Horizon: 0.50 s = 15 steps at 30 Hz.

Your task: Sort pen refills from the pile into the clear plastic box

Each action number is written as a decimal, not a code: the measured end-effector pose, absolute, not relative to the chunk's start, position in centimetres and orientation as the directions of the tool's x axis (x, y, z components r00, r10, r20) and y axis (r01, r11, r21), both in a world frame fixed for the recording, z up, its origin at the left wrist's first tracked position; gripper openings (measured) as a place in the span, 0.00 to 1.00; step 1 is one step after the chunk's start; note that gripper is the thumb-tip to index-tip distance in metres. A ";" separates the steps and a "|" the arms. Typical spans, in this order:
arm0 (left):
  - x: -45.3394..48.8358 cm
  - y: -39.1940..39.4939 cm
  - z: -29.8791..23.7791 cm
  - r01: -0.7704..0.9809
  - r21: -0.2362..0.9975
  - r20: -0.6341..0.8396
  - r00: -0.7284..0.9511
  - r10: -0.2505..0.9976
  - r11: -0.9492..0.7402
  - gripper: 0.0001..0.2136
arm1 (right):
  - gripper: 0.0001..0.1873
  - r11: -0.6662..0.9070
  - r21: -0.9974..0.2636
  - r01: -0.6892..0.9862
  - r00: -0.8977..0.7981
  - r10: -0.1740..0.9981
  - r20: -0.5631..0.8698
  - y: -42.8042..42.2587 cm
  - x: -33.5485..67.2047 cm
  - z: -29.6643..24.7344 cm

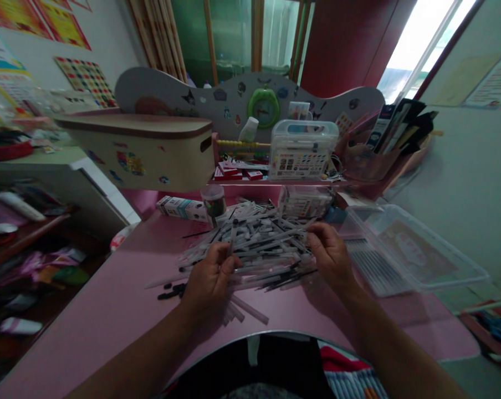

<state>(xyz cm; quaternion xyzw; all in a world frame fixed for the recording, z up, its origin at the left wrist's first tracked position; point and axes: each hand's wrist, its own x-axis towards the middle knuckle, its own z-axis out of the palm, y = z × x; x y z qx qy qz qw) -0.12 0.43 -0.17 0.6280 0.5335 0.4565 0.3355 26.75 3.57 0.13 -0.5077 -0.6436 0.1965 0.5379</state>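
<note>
A large heap of clear pen barrels, refills and black caps (259, 241) lies on the pink desk (109, 310). My left hand (209, 277) rests at the heap's left edge with its fingers curled round a few pen parts. At the right edge my right hand (329, 252) has its fingers bent into the pile, pinching something I cannot make out. A few black caps (171, 291) lie loose just left of my left hand, and some clear barrels (244, 310) lie below it.
A clear plastic tray (408, 249) holding a row of pens stands right of the heap. Behind it are a small round jar (213, 202), a flat box (179, 208), a clear carry case (302, 149), and a cream wooden box (142, 147). Cluttered shelves stand at the left.
</note>
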 end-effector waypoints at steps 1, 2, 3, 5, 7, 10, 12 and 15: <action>-0.1 0.4 -0.1 0.380 0.899 0.228 0.022 0.974 -0.219 0.08 | 0.05 0.436 -0.744 0.506 0.041 0.850 0.526 3.6 26.9 0.3; -0.1 0.3 -0.1 0.406 0.882 0.245 0.042 0.969 -0.240 0.08 | 0.04 0.462 -0.685 0.563 -0.019 0.836 0.548 3.7 27.0 0.5; -0.1 0.3 -0.1 0.428 0.865 0.260 0.066 0.963 -0.263 0.08 | 0.05 0.480 -0.630 0.610 -0.077 0.828 0.556 3.7 27.1 0.7; -0.2 0.4 -0.2 0.444 0.852 0.273 0.074 0.959 -0.277 0.08 | 0.08 0.489 -0.552 0.675 -0.181 0.835 0.519 3.9 27.4 0.9; -0.3 0.5 -0.3 0.450 0.848 0.275 0.082 0.958 -0.281 0.08 | 0.09 0.476 -0.498 0.725 -0.261 0.859 0.440 4.0 27.6 1.0; -0.5 0.6 -0.5 0.456 0.841 0.280 0.090 0.956 -0.289 0.08 | 0.09 0.420 -0.430 0.799 -0.304 0.899 0.314 4.1 27.9 1.0; -0.6 0.7 -0.5 0.459 0.837 0.288 0.096 0.953 -0.299 0.08 | 0.10 0.365 -0.411 0.836 -0.278 0.926 0.256 4.3 28.2 1.1; -0.5 0.6 -0.4 0.455 0.834 0.302 0.099 0.948 -0.313 0.08 | 0.15 0.292 -0.401 0.868 -0.242 0.955 0.170 4.5 28.6 1.1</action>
